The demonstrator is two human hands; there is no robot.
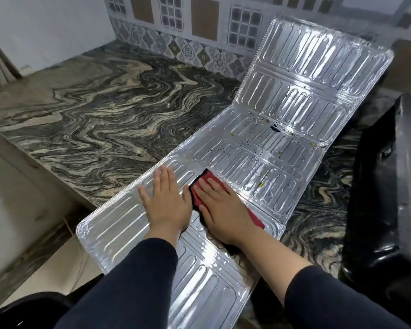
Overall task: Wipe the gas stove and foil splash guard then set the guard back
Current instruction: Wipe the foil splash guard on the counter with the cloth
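Note:
The silver foil splash guard (266, 143) lies unfolded across the marbled counter, its far panel tilted up against the tiled wall. Dark and yellow specks dot its middle panel. My left hand (167, 200) rests flat on the near panel, fingers spread, holding nothing. Beside it, my right hand (220, 208) presses flat on a red cloth (208, 180) that lies on the foil. The black gas stove (389, 186) stands at the right edge, only partly in view.
The swirl-patterned stone counter (105, 115) stretches left and back to a patterned tile wall (188, 48). The counter's front edge runs diagonally at the lower left, with floor below it. The guard's near end overhangs that edge.

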